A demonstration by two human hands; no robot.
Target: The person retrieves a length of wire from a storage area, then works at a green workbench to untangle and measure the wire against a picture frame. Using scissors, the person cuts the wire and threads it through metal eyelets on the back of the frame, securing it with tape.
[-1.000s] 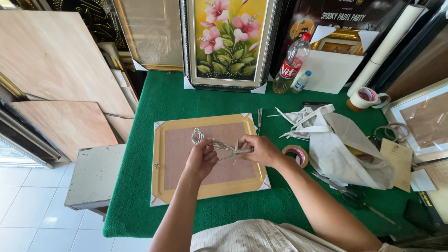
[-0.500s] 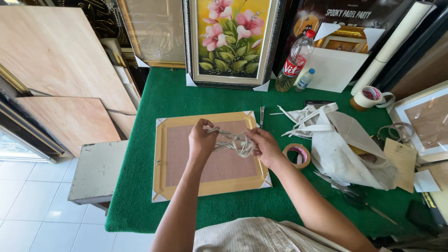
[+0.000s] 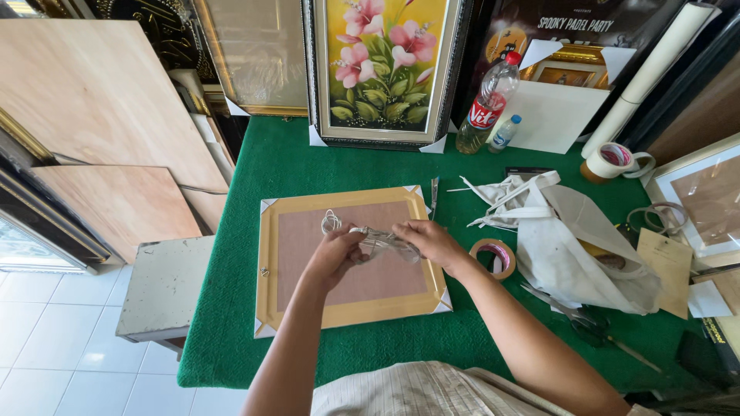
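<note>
A wooden picture frame [image 3: 270, 266] lies face down on the green table, its brown backing board up and white protectors on its corners. Above its middle, my left hand [image 3: 335, 258] and my right hand [image 3: 432, 243] together hold a bundle of clear plastic cord [image 3: 381, 243]. Each hand grips one end of the bundle. A loop of the cord [image 3: 331, 222] curls out past my left hand onto the backing board.
A tape roll [image 3: 494, 256] lies right of the frame beside a white cloth bag [image 3: 570, 246]. Scissors [image 3: 590, 323] lie at the front right. A flower painting [image 3: 383, 65], two bottles [image 3: 486, 104] and another tape roll [image 3: 614, 159] stand at the back. Wooden boards lean at left.
Both hands rose from the backing board toward the frame's upper part, then settled over its middle, gathering the spread cord into a tighter bundle between them.
</note>
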